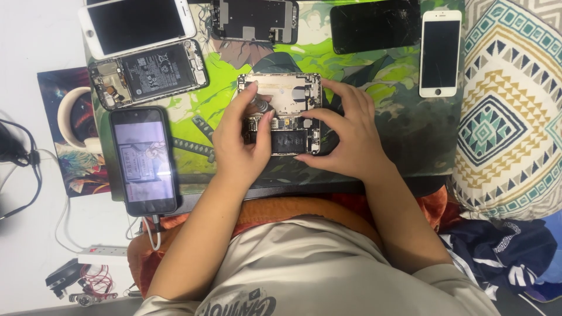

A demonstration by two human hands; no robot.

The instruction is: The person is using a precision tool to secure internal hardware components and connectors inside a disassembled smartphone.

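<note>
Gripping opened phone chassis from both sides: left hand pinches left edge, right hand clasps right edge. Chassis at mat centre, long axis pointing away from body, between hands, equally near.

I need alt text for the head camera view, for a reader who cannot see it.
Seen from above, a left hand and a right hand hold an opened phone with exposed internals on a green illustrated mat. Other phones lie around it, including a lit phone at the left and a white phone at the right.
</note>
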